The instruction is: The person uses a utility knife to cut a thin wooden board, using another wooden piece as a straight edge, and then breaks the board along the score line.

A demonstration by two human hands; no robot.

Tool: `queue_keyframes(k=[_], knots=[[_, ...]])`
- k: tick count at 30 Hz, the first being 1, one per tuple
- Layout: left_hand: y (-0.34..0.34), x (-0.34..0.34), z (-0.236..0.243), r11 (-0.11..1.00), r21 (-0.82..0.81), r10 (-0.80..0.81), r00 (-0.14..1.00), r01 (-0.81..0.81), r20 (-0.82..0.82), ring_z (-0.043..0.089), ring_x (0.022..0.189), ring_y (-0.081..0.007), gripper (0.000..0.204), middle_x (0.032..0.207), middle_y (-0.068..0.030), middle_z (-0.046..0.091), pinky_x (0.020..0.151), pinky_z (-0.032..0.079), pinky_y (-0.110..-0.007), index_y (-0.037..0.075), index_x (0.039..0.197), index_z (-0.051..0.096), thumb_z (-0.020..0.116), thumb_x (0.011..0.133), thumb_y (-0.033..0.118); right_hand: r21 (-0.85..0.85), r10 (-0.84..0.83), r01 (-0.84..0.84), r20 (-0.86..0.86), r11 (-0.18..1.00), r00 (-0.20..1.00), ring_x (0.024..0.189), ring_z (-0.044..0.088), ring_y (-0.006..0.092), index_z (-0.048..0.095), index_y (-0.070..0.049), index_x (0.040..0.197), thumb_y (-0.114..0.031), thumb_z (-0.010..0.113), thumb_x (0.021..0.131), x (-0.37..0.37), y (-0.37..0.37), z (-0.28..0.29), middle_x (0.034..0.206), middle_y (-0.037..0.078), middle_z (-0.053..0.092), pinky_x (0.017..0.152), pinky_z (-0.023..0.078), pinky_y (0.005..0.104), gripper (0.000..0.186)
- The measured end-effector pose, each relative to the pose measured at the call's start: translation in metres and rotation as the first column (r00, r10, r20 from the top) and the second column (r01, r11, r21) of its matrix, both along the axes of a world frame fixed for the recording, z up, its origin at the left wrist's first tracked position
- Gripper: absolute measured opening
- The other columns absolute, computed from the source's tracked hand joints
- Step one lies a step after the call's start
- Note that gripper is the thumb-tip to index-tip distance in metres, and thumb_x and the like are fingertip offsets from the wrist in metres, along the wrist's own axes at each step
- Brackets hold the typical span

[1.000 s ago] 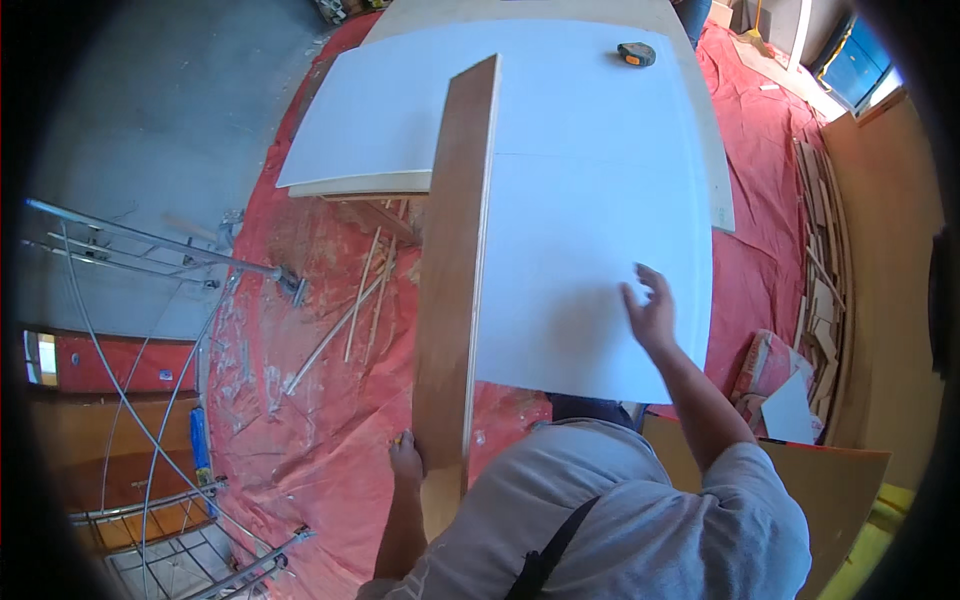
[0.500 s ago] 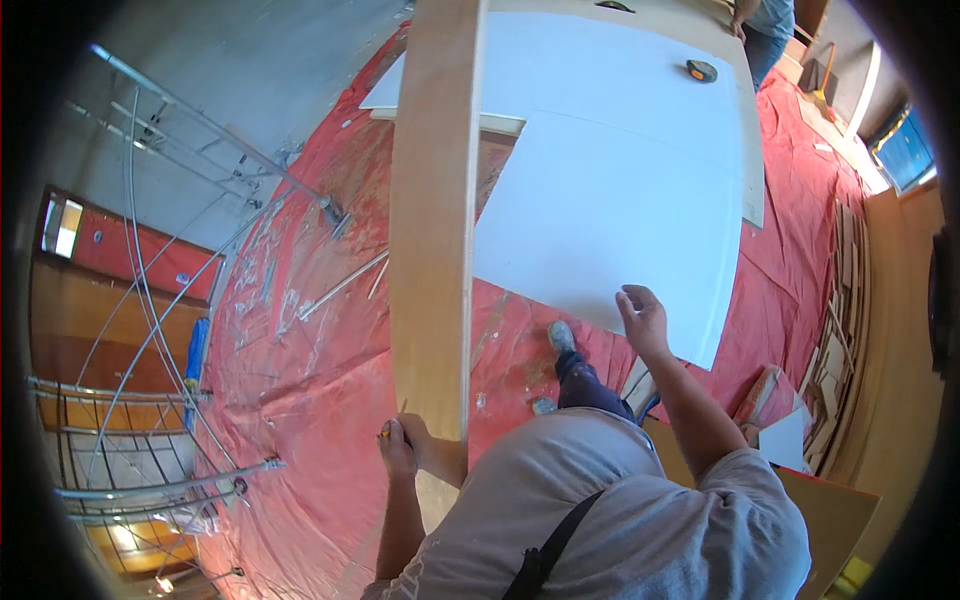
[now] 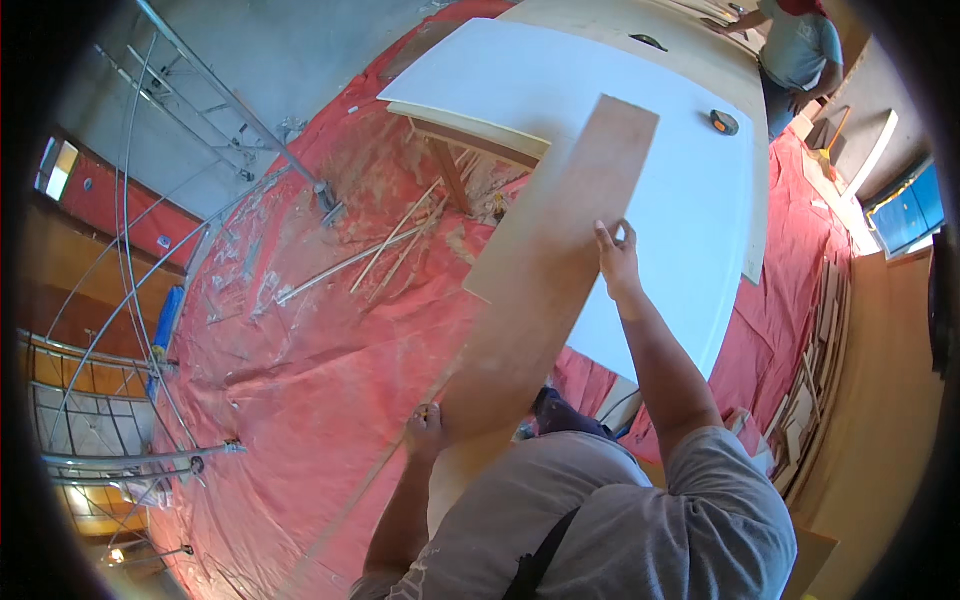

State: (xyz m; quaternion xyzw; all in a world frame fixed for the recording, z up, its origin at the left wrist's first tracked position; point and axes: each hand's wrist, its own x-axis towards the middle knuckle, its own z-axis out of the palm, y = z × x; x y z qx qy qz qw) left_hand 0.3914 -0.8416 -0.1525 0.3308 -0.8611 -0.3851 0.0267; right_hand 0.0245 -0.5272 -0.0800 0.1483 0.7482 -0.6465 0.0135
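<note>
Right hand (image 3: 617, 250) is pinching the far right edge of my long wooden board (image 3: 550, 270), left hand (image 3: 427, 430) gripping its near end, slanted over the white panel (image 3: 680, 190).

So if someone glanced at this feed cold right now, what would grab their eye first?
Probably the long wooden board held slantwise across the middle: the left hand grips its near end, the right hand its right edge. Behind it a big white panel lies flat on a wooden stand, a tape measure on it. Red sheeting covers the floor.
</note>
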Motion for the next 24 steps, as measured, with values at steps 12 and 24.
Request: queue_keyframes(k=[12, 24], knots=[[0.027, -0.051, 0.033, 0.999, -0.039, -0.002, 0.986, 0.009, 0.165, 0.069, 0.094, -0.0463, 0.043, 0.097, -0.0265, 0.071, 0.081, 0.053, -0.053, 0.004, 0.104, 0.074, 0.055, 0.102, 0.042, 0.205, -0.006, -0.012, 0.085, 0.979, 0.996, 0.133, 0.054, 0.0379, 0.024, 0.007, 0.155, -0.031, 0.080, 0.088, -0.028, 0.022, -0.035, 0.143, 0.030, 0.053, 0.110, 0.044, 0.0401, 0.095], [0.028, -0.041, 0.032, 0.999, 0.044, -0.023, 0.978, 0.014, 0.205, 0.069, 0.098, -0.0458, 0.042, 0.099, -0.0254, 0.072, 0.086, 0.053, -0.053, 0.007, 0.111, 0.073, 0.054, 0.101, 0.042, 0.319, 0.007, -0.024, 0.053, 0.947, 0.999, 0.132, 0.055, 0.0393, 0.024, 0.006, 0.155, -0.029, 0.082, 0.085, -0.024, 0.025, -0.045, 0.145, 0.030, 0.052, 0.109, 0.045, 0.0397, 0.098]])
